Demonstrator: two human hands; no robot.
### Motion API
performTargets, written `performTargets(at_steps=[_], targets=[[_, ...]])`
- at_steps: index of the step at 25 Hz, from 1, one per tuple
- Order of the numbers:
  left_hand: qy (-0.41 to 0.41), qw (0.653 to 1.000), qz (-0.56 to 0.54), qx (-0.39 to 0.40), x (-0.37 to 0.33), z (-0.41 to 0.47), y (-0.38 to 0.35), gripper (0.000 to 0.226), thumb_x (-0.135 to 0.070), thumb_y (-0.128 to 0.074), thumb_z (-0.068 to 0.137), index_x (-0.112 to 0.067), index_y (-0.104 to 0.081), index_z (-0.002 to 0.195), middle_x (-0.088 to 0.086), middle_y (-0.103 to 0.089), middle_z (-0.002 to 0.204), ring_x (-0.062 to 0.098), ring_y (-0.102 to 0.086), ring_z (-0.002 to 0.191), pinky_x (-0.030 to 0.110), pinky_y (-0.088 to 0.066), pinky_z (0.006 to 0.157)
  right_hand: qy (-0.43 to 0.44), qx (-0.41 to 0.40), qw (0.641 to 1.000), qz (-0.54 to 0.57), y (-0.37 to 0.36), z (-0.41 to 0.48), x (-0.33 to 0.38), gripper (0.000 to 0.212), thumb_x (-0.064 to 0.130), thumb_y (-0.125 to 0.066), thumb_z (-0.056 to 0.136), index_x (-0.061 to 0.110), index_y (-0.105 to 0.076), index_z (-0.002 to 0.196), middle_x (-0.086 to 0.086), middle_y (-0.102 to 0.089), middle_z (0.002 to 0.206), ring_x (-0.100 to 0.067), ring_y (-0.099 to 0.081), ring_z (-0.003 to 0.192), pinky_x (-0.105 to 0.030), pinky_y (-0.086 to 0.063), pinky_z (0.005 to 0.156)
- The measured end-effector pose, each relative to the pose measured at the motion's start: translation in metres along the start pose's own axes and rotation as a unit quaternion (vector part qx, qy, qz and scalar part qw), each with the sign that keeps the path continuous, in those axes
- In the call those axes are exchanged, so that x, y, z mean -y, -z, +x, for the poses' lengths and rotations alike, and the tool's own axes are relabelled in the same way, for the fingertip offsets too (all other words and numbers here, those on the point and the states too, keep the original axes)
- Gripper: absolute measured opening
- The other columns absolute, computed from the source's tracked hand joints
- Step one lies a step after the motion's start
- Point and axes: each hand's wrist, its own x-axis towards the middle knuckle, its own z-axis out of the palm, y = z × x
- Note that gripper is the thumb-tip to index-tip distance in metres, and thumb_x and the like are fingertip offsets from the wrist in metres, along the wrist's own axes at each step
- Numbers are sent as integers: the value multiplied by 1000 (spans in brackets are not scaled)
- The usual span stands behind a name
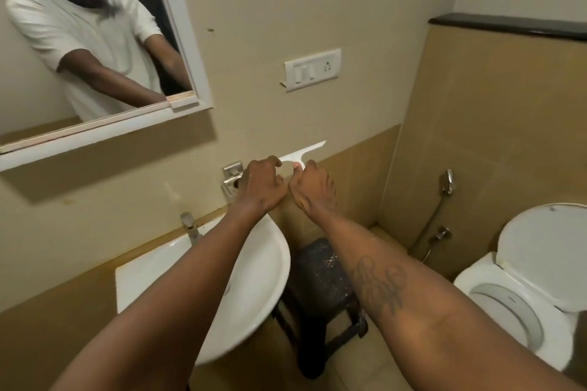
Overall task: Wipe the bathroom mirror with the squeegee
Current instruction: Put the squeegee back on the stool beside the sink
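A white squeegee is showing against beige wall tiles; at ten o'clock a white-framed mirror is reflecting a white shirt, at six a white basin beside a black speckled stool.

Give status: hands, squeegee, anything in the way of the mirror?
Both hands, left hand and right hand, on white squeegee, held off the glass. Mirror up-left, untouched. Nothing blocking it.

One mirror. One squeegee. Two hands: left, right. One sink, one tap. One toilet. One stool. One switch plate. One hand spray.
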Motion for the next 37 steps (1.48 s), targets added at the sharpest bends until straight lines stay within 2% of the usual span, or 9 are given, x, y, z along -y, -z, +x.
performTargets(at_steps=[8, 13, 16, 18, 21, 25, 27, 31, 37], targets=[[-6, 993, -100, 66, -18, 19, -105, 50, -58, -50, 88, -18, -70, 112, -3, -63, 69, 22, -68, 77, 27, -50, 73, -78, 4, 997, -9, -34, 28, -93, 43, 43, -38, 110, 9, -57, 129, -15, -67, 101, -26, -55, 80, -34, -42, 69], [24, 989, -99, 110, -8, 13, -186, 42, -48, -57, 97, -9, -72, 107, 12, -75, 99, 32, -70, 93, 39, -55, 88, -132, 56, 989, -16, -78, 31, -164, 38, 37, -41, 109, 8, -59, 126, -18, -67, 107, -38, -66, 98, -35, -39, 69], [48, 984, -105, 133, 7, 6, -243, 39, -43, -53, 101, -9, -72, 104, 12, -73, 106, 31, -68, 101, 34, -48, 89, -126, 108, 985, -35, -116, 35, -208, 29, 27, -46, 106, 10, -59, 126, -15, -66, 114, -34, -65, 106, -35, -44, 75], [79, 981, -115, 131, 25, 2, -281, 38, -43, -56, 101, -10, -73, 107, 10, -74, 106, 26, -68, 102, 28, -45, 87, -154, 119, 981, 19, -145, 38, -235, 33, 33, -46, 108, 14, -55, 132, -15, -64, 120, -35, -63, 109, -35, -48, 83], [120, 978, -112, 127, 59, -2, -346, 34, -46, -58, 99, -16, -73, 95, 4, -75, 91, 21, -70, 89, 21, -43, 79, -186, 162, 964, 98, -205, 47, -277, 40, 35, -42, 111, 5, -55, 135, -23, -63, 125, -42, -62, 114, -18, -45, 78], [198, 967, -91, 134, 115, -24, -420, 47, -64, -53, 94, -24, -57, 70, -3, -68, 71, 19, -69, 75, 27, -51, 69, -176, 178, 965, 78, -278, 32, -329, 56, 54, -41, 104, 12, -57, 138, -12, -66, 123, -30, -64, 114, -29, -41, 84], [214, 961, -86, 150, 137, -37, -448, 47, -68, -47, 94, -28, -57, 73, -5, -67, 74, 19, -69, 78, 30, -55, 76, -153, 198, 966, 66, -313, 23, -348, 47, 43, -43, 109, 3, -62, 125, -18, -67, 116, -34, -66, 109, -34, -47, 85], [258, 947, -89, 170, 171, -49, -489, 53, -67, -52, 92, -21, -71, 110, 4, -72, 96, 23, -69, 91, 40, -57, 87, -139, 233, 962, -10, -366, 16, -374, 45, 41, -40, 112, 3, -63, 117, -17, -69, 111, -29, -67, 104, -29, -42, 81], [270, 942, -60, 191, 192, -55, -509, 42, -41, -54, 86, -6, -66, 105, 19, -69, 101, 36, -65, 99, 43, -54, 90, -141, 223, 964, 23, -399, 10, -399, 45, 33, -45, 111, -6, -65, 113, -24, -68, 111, -35, -66, 103, -36, -47, 85]])
